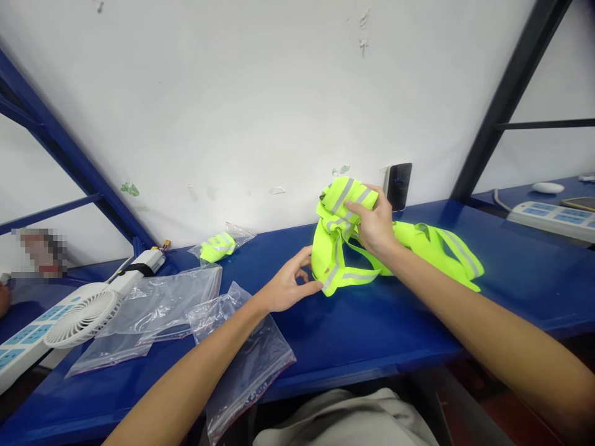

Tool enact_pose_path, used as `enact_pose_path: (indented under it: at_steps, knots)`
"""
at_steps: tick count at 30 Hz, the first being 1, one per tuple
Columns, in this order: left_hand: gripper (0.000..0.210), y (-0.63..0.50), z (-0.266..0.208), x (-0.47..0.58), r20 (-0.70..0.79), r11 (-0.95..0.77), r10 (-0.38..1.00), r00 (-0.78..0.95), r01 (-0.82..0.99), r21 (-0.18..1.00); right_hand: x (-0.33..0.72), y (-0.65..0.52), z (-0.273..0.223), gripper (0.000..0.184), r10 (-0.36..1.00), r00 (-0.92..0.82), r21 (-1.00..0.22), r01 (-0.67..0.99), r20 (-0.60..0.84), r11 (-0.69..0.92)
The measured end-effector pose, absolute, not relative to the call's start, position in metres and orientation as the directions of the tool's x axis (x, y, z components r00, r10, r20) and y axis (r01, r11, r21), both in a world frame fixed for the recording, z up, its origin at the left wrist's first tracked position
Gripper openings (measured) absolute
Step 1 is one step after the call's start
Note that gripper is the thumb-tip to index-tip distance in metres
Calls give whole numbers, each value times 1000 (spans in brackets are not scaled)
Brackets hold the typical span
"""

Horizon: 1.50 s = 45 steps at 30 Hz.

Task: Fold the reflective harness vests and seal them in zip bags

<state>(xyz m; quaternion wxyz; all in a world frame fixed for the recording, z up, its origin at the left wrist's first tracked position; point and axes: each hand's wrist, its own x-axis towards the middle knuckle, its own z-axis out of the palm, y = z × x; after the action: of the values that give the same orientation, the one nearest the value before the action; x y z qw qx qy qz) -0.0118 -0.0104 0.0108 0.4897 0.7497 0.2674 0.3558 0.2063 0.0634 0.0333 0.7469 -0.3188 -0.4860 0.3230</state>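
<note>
In the head view, yellow straps [334, 248] with grey stripes are at the middle of the scene, partly raised and partly lying on a blue table [372, 334]. The right hand [374, 220] grips the raised, bunched end of the straps, its thumb pressed over the front and its other fingers mostly hidden behind. The left hand [292, 282] is at the lower left edge of the straps, its fingers loosely curled and its thumb apart from the forefinger; whether they pinch the cloth, I cannot tell. The loose end of the straps spreads over the table to the right, behind the right forearm.

Just behind the straps, a phone [400, 187] stands upright near the wall [279, 111]. To the left of the straps lie clear bags [174, 300], one partly under the left forearm. Behind these, also left of the straps, is a small packet [218, 246] with yellow cloth inside. Farther left of the straps, a white fan [83, 319] rests against a power strip [16, 356]. Well to the right of the straps is another power strip [555, 218].
</note>
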Motion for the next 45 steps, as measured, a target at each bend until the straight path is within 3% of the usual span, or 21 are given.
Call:
enact_pose_path:
  at_steps: [2,5,10,12,18,24,30,35,40,45]
  knots:
    - [71,-11,12,-12,222,-303,755,617,28,952,209,67,33,46,788,320,-787,-167,526,594]
    - [71,-8,12,-13,165,-166,770,617,-56,985,213,72,33,47,773,347,-779,-159,531,606]
    - [38,4,13,-19,77,-111,809,583,24,994,220,76,35,47,768,385,-788,-147,512,598]
    - [35,6,12,-20,44,-92,820,571,56,994,221,73,37,45,760,391,-796,-103,519,597]
    - [41,9,1,-13,113,-146,964,241,125,981,218,66,39,44,713,421,-792,24,561,610]
    - [39,13,-6,-9,177,-171,984,-26,141,975,213,65,32,42,684,361,-760,131,634,636]
    - [52,15,-2,-11,164,-161,985,-62,41,986,214,65,32,44,699,417,-798,122,581,590]
    - [37,17,-4,-10,139,-135,990,-36,82,987,214,65,37,48,734,465,-823,-19,496,568]
    - [21,18,-9,-11,212,-173,973,-92,318,932,210,62,38,48,730,465,-815,-31,501,579]
    - [21,14,-5,-12,470,-276,872,-137,655,703,204,58,35,45,694,449,-786,34,563,617]
